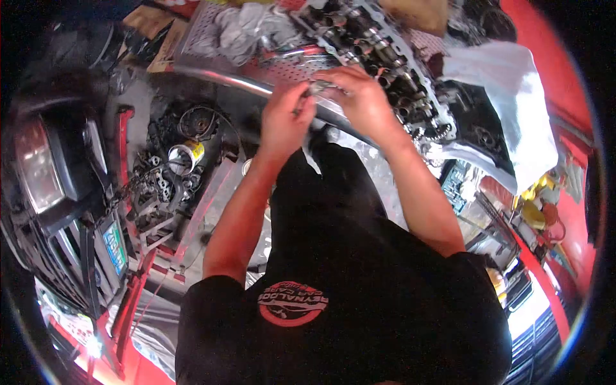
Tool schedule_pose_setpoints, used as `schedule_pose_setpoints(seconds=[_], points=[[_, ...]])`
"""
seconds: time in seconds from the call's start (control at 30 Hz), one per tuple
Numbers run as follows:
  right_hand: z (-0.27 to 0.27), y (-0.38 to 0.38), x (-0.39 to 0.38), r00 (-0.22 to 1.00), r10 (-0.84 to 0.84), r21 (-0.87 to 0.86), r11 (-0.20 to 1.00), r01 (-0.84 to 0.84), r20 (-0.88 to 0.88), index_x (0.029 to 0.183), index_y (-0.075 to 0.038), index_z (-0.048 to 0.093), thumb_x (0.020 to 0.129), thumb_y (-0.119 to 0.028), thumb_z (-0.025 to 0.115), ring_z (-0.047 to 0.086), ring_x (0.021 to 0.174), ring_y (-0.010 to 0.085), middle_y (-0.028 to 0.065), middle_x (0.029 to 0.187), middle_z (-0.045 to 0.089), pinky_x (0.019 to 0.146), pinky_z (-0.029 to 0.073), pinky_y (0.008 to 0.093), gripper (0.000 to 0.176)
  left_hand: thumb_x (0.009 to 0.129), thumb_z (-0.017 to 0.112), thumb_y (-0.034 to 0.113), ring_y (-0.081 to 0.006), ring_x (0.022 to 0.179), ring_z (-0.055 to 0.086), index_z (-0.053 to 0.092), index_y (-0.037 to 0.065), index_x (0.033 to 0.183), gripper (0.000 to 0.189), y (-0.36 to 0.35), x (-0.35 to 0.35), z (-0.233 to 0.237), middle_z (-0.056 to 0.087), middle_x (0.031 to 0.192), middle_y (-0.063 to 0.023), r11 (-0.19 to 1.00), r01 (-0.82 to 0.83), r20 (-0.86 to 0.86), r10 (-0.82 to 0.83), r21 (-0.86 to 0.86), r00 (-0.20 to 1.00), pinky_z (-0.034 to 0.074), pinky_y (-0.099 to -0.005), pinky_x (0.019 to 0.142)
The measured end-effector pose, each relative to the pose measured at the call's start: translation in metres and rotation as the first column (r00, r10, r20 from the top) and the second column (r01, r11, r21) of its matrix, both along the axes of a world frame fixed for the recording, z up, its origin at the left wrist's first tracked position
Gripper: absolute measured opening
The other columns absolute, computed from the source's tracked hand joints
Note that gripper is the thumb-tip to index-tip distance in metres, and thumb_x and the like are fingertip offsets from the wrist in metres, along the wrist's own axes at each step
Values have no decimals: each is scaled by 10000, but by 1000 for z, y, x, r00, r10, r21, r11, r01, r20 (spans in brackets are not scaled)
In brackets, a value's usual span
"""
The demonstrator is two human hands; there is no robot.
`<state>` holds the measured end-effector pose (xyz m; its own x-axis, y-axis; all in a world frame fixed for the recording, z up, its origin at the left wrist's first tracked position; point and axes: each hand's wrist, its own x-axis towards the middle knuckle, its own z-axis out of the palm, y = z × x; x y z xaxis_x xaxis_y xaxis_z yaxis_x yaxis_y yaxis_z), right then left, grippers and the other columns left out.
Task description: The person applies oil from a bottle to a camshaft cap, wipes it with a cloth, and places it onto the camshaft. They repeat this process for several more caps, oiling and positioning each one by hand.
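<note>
Close together in front of my body, my left hand (284, 123) and my right hand (363, 101) are both closed, fingertips almost meeting. Between them is a small shiny metal part (319, 86), too blurred and covered for its exact kind to show. Just beyond my right hand lies an engine cylinder head (380, 54) with shafts and lobes exposed. Past my left hand, a perforated metal tray (282, 69) holds a crumpled grey cloth (247, 31) and a red-handled tool (305, 51).
A timing chain (439, 133) hangs at the cylinder head's near end. White plastic sheeting (536, 109) drapes on the right. To the left stand a car with a headlight (40, 165), a red metal frame (138, 301), and an open can (186, 157) among greasy engine parts on the floor.
</note>
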<state>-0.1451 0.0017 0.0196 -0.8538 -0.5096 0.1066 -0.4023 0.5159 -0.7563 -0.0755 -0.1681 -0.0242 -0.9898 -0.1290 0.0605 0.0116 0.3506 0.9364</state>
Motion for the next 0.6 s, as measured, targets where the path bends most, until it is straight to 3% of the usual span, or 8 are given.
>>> schedule_pose_setpoints(seconds=[0.17, 0.53, 0.6], points=[[16, 6, -3, 996, -28, -60, 998, 33, 88, 1071, -62, 738, 787, 30, 715, 667, 1030, 265, 102, 1081, 724, 927, 525, 354, 300, 787, 746, 62, -354, 925, 591, 661, 43, 1114, 338, 11, -8, 11, 634, 992, -126, 988, -83, -295, 42, -129, 955, 491, -446, 822], [10, 45, -11, 969, 165, 132, 973, -190, 184, 1168, -69, 713, 871, -11, 695, 651, 1041, 194, 95, 1147, 706, 928, 512, 314, 304, 818, 734, 95, -342, 891, 635, 654, 56, 1122, 317, 74, 22, -10, 668, 963, -124, 941, -335, -237, 315, -48, 919, 514, -418, 812], [7, 51, -14, 964, 197, 140, 965, -223, 179, 1168, -67, 712, 872, -9, 693, 649, 1061, 191, 97, 1150, 704, 932, 510, 314, 302, 816, 735, 92, -339, 894, 633, 649, 55, 1108, 307, 87, 23, -17, 665, 957, -126, 913, -400, -304, 361, -77, 882, 511, -425, 810]])
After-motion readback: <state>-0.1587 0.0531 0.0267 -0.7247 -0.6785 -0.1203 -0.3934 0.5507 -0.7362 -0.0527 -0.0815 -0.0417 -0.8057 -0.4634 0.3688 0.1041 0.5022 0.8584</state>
